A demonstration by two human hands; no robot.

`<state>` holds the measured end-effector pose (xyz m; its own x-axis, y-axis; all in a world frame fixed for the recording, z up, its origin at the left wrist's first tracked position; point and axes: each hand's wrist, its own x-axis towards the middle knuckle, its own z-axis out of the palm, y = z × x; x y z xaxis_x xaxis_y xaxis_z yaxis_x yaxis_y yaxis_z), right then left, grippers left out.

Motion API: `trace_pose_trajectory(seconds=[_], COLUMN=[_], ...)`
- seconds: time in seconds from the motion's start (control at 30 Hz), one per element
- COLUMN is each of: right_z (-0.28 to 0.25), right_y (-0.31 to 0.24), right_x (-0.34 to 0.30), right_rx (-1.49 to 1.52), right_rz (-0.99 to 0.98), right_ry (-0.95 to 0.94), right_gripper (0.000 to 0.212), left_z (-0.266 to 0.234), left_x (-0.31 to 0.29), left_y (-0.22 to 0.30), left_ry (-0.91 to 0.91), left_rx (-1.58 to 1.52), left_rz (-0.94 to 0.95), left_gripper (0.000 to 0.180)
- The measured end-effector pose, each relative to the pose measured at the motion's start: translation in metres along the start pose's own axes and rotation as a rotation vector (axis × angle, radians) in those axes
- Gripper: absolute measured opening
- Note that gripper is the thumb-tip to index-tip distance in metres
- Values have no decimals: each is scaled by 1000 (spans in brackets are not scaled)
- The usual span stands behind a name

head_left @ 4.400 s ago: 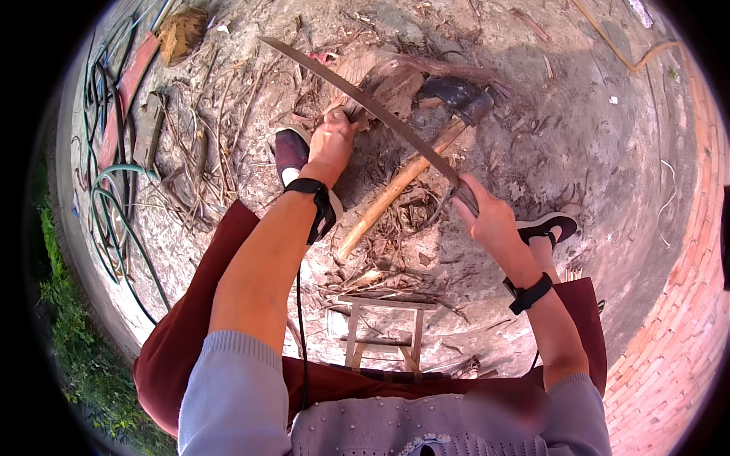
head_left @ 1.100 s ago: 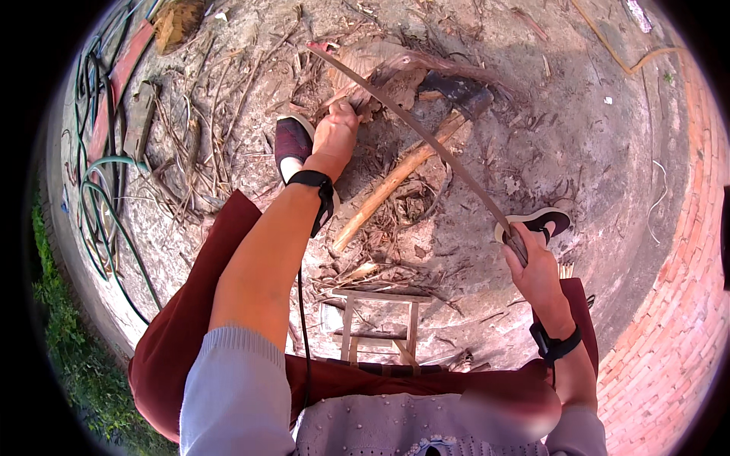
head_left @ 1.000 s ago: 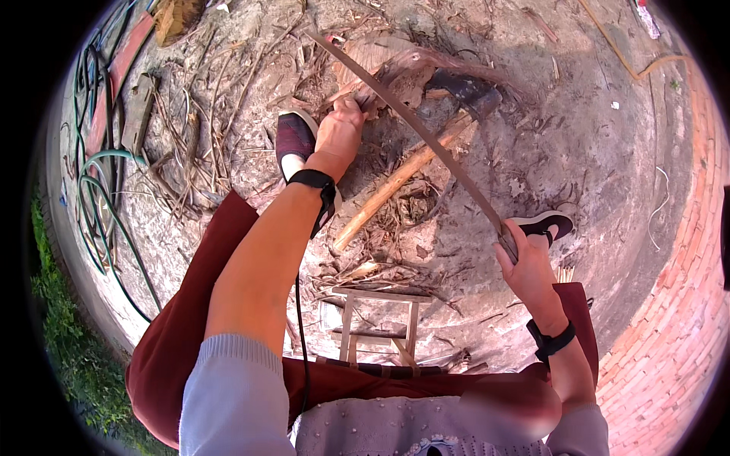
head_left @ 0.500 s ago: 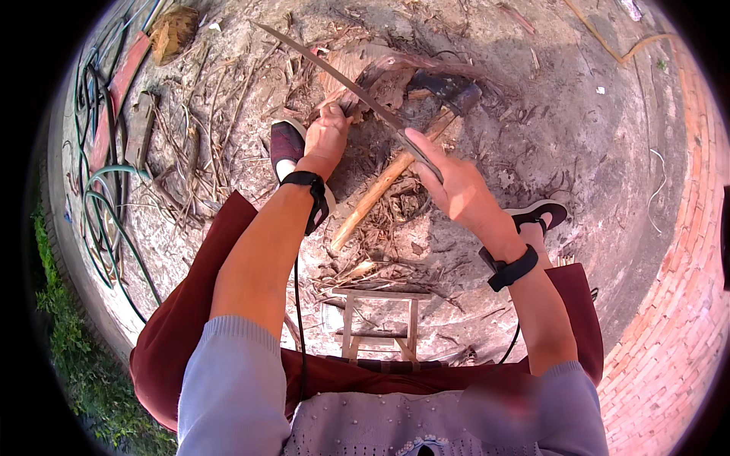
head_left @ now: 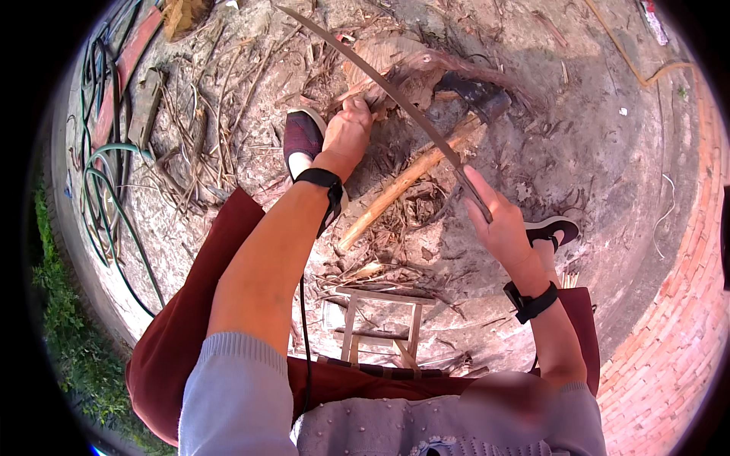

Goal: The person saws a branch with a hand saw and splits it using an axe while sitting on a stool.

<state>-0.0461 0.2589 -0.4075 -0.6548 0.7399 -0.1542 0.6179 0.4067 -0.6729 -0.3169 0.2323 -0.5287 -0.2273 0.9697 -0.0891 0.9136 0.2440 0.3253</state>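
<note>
My right hand (head_left: 502, 228) is closed around the handle end of a long, narrow, slightly curved hand saw (head_left: 388, 87). Its brownish blade slants up to the left, passing over a gnarled chunk of wood (head_left: 388, 57); whether the teeth touch the wood cannot be told. My left hand (head_left: 350, 129) is closed at the near edge of that chunk, on what looks like a small dark stub of it, with the fingertips partly hidden. Just right of the chunk lies an axe (head_left: 403, 182), its black head up against the wood and its pale handle pointing toward me.
Twigs and branches (head_left: 198, 129) litter the ground on the left, beside coiled hoses (head_left: 95, 144) and a red board (head_left: 114, 91). A small wooden stool frame (head_left: 384, 296) stands between my legs. My shoes (head_left: 304, 137) flank the wood. Brick paving (head_left: 677, 296) runs along the right.
My right hand has drawn the saw back toward the lower right, so its handle end is farther from the wood. My left hand keeps its hold; the whole view has shifted slightly.
</note>
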Motion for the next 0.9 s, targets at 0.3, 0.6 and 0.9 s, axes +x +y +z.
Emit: trace_pose_trajectory(seconds=[0.3,0.6,0.9], right_z=[-13,-80,4], right_y=[-21,-34,-14], right_x=[34,-78,45], right_rx=[96,-134,121], right_rz=[-15,74,62], right_ry=[-60,-145,-80], right_gripper=[47,56,49], left_z=[-3,-1,2], left_x=[-12,-5,-3], left_y=[7,16,13], left_ry=[-62,-44,-22], left_rx=[51,64,54], left_rz=[-57,-11,-10], left_gripper=[36,31,31])
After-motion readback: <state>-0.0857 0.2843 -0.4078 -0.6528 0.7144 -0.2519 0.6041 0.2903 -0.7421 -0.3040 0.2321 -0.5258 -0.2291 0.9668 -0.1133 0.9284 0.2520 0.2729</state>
